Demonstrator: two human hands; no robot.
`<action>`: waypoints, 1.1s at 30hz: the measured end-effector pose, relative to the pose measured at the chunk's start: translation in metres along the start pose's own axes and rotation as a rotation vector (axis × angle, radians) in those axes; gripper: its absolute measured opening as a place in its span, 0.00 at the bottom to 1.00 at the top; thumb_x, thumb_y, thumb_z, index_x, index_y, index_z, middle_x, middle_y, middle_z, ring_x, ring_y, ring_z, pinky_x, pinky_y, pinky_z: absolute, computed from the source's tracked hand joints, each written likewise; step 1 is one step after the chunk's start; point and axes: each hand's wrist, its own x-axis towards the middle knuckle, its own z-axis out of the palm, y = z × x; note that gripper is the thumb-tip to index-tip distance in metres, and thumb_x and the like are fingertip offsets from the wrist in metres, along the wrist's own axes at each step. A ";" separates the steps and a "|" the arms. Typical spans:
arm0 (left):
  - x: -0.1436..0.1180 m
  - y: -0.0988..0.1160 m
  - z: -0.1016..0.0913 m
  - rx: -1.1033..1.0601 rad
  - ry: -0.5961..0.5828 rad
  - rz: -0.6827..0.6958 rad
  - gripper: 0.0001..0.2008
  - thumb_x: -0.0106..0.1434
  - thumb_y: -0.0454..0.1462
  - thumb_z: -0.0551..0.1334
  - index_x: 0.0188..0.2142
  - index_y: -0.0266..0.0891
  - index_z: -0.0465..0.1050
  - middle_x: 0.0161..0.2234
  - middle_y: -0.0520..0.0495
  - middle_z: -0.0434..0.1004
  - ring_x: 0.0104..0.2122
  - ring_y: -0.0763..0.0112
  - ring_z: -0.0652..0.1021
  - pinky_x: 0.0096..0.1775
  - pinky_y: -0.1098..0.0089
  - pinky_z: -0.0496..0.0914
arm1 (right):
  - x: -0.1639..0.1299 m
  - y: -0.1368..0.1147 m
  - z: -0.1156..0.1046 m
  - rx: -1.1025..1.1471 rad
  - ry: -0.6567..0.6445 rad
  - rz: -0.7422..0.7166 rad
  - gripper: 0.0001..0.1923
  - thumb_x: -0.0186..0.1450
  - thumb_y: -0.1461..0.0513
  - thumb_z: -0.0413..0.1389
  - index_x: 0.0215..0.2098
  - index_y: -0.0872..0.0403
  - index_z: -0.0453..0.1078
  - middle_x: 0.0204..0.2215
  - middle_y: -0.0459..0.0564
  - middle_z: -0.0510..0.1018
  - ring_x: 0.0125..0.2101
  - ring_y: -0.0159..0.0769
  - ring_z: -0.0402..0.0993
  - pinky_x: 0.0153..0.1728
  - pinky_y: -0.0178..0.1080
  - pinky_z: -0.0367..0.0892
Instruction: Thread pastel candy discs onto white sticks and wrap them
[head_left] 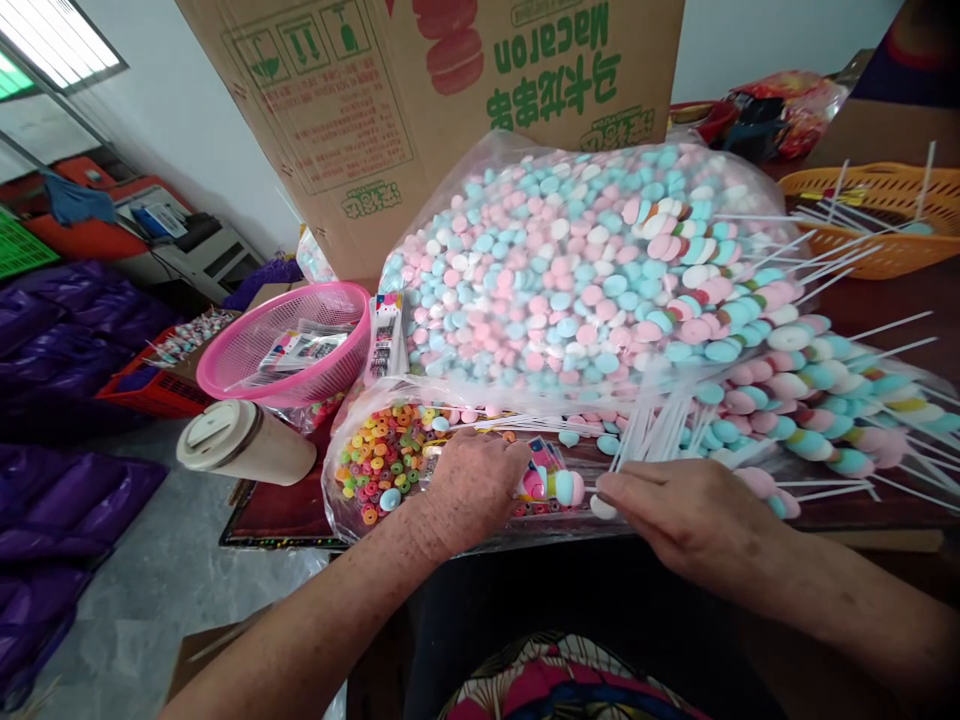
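A short candy skewer (568,489) with pink, white and blue pieces lies between my hands. My right hand (686,515) pinches its thin stick at the right end. My left hand (480,485) is closed at the edge of a small printed plastic wrapper (536,472) around the skewer's left part; its fingertips are partly hidden. A bundle of white sticks (660,425) stands just behind my right hand. Ring-shaped coloured candies (390,450) lie in clear plastic left of my left hand. Finished-looking skewers (810,400) are piled at the right.
A large clear bag of pastel candies (525,270) fills the table's middle, before a cardboard box (442,120). To the left are a pink basket (358,345) with wrappers and a lidded cup (262,450). An orange basket (855,255) with sticks stands at the right.
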 end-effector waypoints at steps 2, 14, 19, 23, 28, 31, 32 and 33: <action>0.001 0.003 0.000 -0.015 0.024 -0.029 0.09 0.52 0.38 0.61 0.35 0.39 0.69 0.33 0.45 0.79 0.34 0.59 0.78 0.37 0.63 0.68 | -0.002 -0.004 0.005 -0.049 0.001 -0.039 0.13 0.61 0.71 0.44 0.28 0.54 0.68 0.20 0.45 0.71 0.20 0.30 0.66 0.21 0.34 0.52; 0.000 0.003 0.010 -0.091 0.093 0.022 0.12 0.55 0.44 0.60 0.34 0.39 0.70 0.31 0.45 0.78 0.34 0.59 0.77 0.36 0.64 0.66 | -0.007 -0.012 0.006 0.169 -0.122 0.111 0.13 0.65 0.68 0.43 0.31 0.54 0.68 0.24 0.45 0.74 0.24 0.31 0.70 0.24 0.34 0.55; 0.004 0.016 0.006 -0.176 -0.078 0.116 0.13 0.56 0.46 0.58 0.35 0.42 0.70 0.30 0.48 0.77 0.32 0.60 0.77 0.33 0.67 0.66 | -0.003 -0.016 0.009 0.019 -0.039 -0.026 0.12 0.60 0.72 0.45 0.29 0.54 0.68 0.21 0.45 0.73 0.21 0.30 0.67 0.22 0.35 0.51; 0.009 0.029 0.001 -0.294 -0.129 0.039 0.11 0.59 0.43 0.56 0.39 0.42 0.70 0.30 0.48 0.77 0.31 0.62 0.77 0.32 0.69 0.66 | 0.006 -0.014 0.012 -0.107 0.062 -0.081 0.13 0.57 0.73 0.46 0.28 0.54 0.69 0.20 0.45 0.72 0.20 0.30 0.64 0.21 0.36 0.51; 0.001 0.005 -0.013 -0.491 -0.108 0.072 0.36 0.50 0.48 0.66 0.56 0.43 0.59 0.38 0.48 0.76 0.37 0.62 0.75 0.36 0.69 0.66 | 0.006 -0.001 0.005 -0.118 0.104 -0.147 0.13 0.59 0.72 0.45 0.30 0.55 0.70 0.22 0.47 0.73 0.23 0.32 0.66 0.24 0.34 0.57; -0.008 -0.013 -0.016 -0.494 -0.269 0.090 0.18 0.52 0.44 0.65 0.41 0.40 0.72 0.30 0.51 0.75 0.30 0.68 0.73 0.31 0.72 0.64 | 0.003 0.004 -0.003 -0.125 0.133 -0.168 0.15 0.59 0.73 0.43 0.33 0.57 0.71 0.26 0.50 0.75 0.25 0.32 0.67 0.28 0.35 0.60; -0.009 -0.014 -0.014 -0.517 -0.302 0.093 0.13 0.53 0.43 0.64 0.37 0.40 0.73 0.28 0.52 0.74 0.29 0.69 0.73 0.30 0.73 0.63 | 0.003 0.004 -0.004 -0.134 0.139 -0.193 0.16 0.58 0.74 0.43 0.33 0.57 0.71 0.26 0.51 0.75 0.25 0.33 0.67 0.28 0.36 0.61; -0.010 -0.013 -0.012 -0.553 -0.305 0.086 0.11 0.54 0.42 0.63 0.35 0.39 0.73 0.28 0.53 0.74 0.28 0.70 0.72 0.29 0.74 0.63 | 0.004 0.003 -0.005 -0.145 0.135 -0.218 0.16 0.57 0.74 0.43 0.32 0.58 0.71 0.26 0.51 0.75 0.25 0.34 0.67 0.29 0.37 0.61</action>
